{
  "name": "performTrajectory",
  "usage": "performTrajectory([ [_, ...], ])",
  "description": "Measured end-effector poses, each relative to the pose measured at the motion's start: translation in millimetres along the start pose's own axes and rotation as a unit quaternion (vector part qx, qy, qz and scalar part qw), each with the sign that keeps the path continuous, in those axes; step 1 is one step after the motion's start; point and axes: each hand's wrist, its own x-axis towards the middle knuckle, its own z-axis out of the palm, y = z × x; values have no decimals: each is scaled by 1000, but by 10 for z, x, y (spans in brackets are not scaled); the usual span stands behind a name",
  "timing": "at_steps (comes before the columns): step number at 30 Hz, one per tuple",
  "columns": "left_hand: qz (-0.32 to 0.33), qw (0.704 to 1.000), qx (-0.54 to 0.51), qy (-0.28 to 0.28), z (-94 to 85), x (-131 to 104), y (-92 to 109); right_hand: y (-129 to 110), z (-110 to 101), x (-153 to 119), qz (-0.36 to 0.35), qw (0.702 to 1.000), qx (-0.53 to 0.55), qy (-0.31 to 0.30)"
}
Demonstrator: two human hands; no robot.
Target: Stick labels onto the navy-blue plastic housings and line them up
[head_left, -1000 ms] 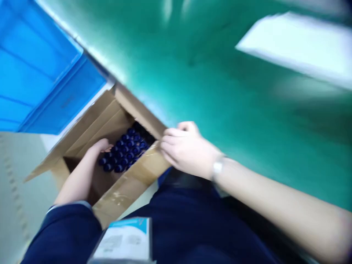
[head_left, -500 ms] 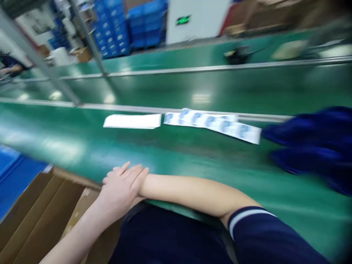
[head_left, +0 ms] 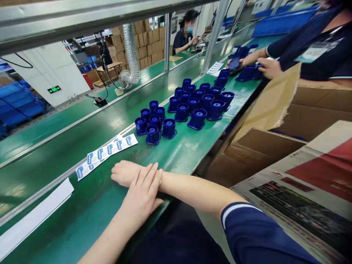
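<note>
A navy sleeve (head_left: 255, 227) with a white band at its hem covers the right upper arm, and both forearms are bare. The left hand (head_left: 143, 192) lies across the right wrist, its fingers straight and slightly spread against the skin, the thumb standing apart on the near side. The right hand (head_left: 127, 173) is loosely curled above the smooth, glossy green worktop (head_left: 104, 205), its fingers close together; whether anything sits inside the curl cannot be told. To the right of the arms, below the worktop's edge, is a flat, white-faced printed panel (head_left: 302, 190) with red and dark areas. Just past the right hand's fingers, not touching them, lie flat, overlapping label strips (head_left: 106, 154), white with blue print, and further left a long, plain white paper strip (head_left: 35, 220). Beyond the hands, apart from all fingers, stand the blue plastic parts (head_left: 152, 134), glossy round cups on flat, flanged bases, in a small cluster and a larger one behind it. Beside them gapes an open cardboard box (head_left: 264, 146) of brown, rough-edged board. Farther along, a co-worker's hands (head_left: 271, 68) are among more blue pieces. Across the metal rails hangs a ribbed silver duct (head_left: 131, 51), with a masked person (head_left: 181, 40) seated near stacked brown cartons (head_left: 151, 44).
</note>
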Motion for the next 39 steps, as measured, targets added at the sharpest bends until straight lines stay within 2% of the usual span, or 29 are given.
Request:
performTrajectory([
  [1,37,999,3,13,-38,-45,15,207,-160,-17,3,1000,-10,0],
  [3,67,996,14,54,-25,-117,-16,689,-509,-107,51,998,-41,23],
  [5,48,995,17,81,109,-144,-95,1224,-848,-218,127,988,-67,62],
  [7,4,998,6,67,306,-129,-179,1748,-1110,-283,207,970,-85,96],
  [9,-54,998,-4,42,489,-76,-262,2198,-1255,-274,270,953,-87,106],
  [12,-108,993,17,46,643,82,-451,2647,-1264,-171,320,941,-66,93],
  [15,-151,983,64,86,681,312,-764,2813,-1136,-99,326,941,-40,76],
  [18,-220,966,87,99,693,521,-1097,2778,-1020,-150,318,946,-24,66],
  [21,-269,955,85,92,711,622,-1295,2694,-1037,-256,316,947,-19,47],
  [23,-271,955,83,88,716,627,-1336,2712,-1157,-296,327,943,-25,48],
  [25,-261,958,88,83,713,601,-1337,2837,-1348,-301,363,928,-44,72],
  [28,-254,958,101,84,711,544,-1330,3194,-1650,-282,448,884,-74,108],
  [30,-251,958,106,88,720,513,-1338,3461,-1766,-275,497,858,-77,106],
  [32,-249,958,109,93,735,495,-1348,3682,-1774,-270,530,842,-67,78],
  [34,-247,958,112,96,749,492,-1350,3825,-1693,-255,548,834,-58,36],
  [37,-242,958,115,100,763,502,-1341,3898,-1533,-203,546,835,-66,-22],
  [39,-237,959,108,108,774,504,-1341,3885,-1471,-155,523,847,-78,-46],
])
